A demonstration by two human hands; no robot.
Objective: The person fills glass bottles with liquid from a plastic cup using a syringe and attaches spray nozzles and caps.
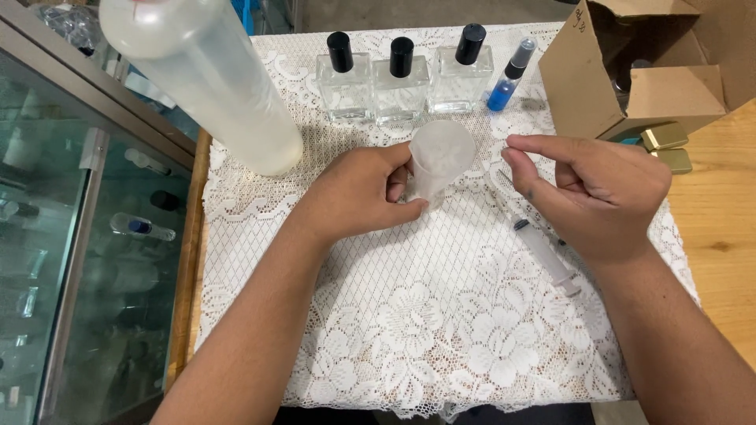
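Note:
My left hand (358,193) grips a small frosted plastic cup (439,157) by its lower part, tilted toward me over the white lace cloth (409,315). My right hand (594,193) hovers just right of the cup, thumb and forefinger pinched together with nothing visible between them. A syringe (543,252) lies on the cloth under my right hand. Behind the cup stand three square clear glass bottles with black caps (402,79) and a small blue spray vial (508,79).
A tall frosted bottle (209,79) stands at the back left. An open cardboard box (638,67) sits at the back right, with gold caps (665,145) beside it. A glass display case (87,260) runs along the left. Wooden tabletop (720,228) shows at right.

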